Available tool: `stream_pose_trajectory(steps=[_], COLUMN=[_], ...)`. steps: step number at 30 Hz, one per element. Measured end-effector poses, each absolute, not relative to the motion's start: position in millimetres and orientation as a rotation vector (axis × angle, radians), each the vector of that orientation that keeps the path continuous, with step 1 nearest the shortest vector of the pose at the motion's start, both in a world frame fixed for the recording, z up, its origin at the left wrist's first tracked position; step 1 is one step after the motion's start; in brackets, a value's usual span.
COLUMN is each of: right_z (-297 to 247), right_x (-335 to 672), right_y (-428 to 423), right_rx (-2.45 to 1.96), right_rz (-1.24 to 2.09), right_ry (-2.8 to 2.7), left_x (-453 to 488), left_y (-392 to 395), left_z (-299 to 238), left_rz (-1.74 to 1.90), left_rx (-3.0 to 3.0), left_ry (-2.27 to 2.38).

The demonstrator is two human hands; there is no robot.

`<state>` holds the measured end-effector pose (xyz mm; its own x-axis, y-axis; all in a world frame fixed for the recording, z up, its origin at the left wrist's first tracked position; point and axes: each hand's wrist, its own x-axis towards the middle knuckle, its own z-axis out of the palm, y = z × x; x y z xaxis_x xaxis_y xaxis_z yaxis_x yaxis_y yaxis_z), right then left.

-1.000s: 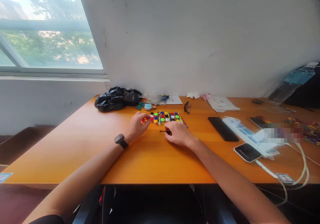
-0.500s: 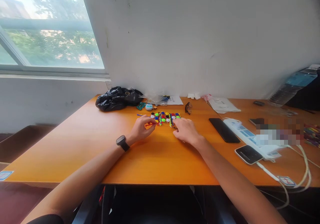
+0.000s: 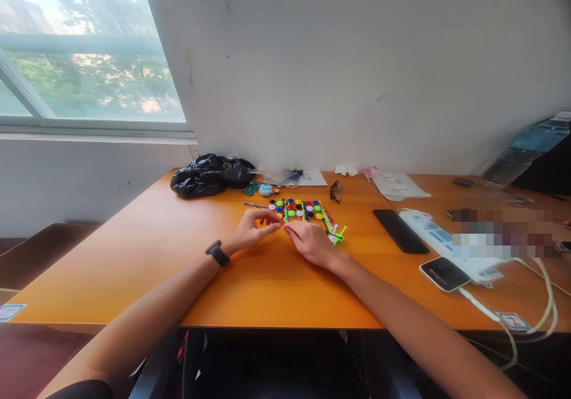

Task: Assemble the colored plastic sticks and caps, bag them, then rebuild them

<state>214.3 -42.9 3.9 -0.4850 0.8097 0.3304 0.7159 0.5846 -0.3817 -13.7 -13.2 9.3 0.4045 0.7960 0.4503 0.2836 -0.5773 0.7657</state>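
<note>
My left hand [image 3: 253,230], with a watch on its wrist, is closed in a pinch on a thin red stick [image 3: 282,225], mostly hidden by the fingers. Against its fingertips, my right hand [image 3: 308,239] is also closed; I cannot make out what it pinches. Just beyond both hands lie rows of round coloured caps [image 3: 292,213], with thin coloured sticks between the groups. Right of these, bright green and white stick pieces [image 3: 339,233] rest in a loose cluster beside my right hand. A blue stick [image 3: 255,206] lies at the left end.
Behind are a black plastic bag [image 3: 212,176], a small round tin [image 3: 266,190], clear wrapping and folded glasses [image 3: 336,191]. On the right lie a black phone [image 3: 400,231], a white power strip [image 3: 439,241], a second device [image 3: 445,274] with cables, and a large bottle [image 3: 520,152].
My right hand has left the right end of the caps and moved left to meet my left hand. The green and white pieces now show. My left hand has barely moved.
</note>
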Motion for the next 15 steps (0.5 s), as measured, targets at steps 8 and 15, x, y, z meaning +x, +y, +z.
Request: stream_pose_trajectory(steps=[8, 15], right_z=[9.7, 8.2], right_x=[209.5, 211.1], right_y=[-54.4, -45.7], right_rx=[-0.988, -1.445], right_rz=[0.546, 0.316], right_ry=[-2.438, -2.407], left_x=[-39.3, -51.6], left_y=[22.2, 34.9], left_z=[11.0, -9.7], left_rz=[1.524, 1.148], left_rx=[1.746, 2.163], left_ry=[1.305, 1.535])
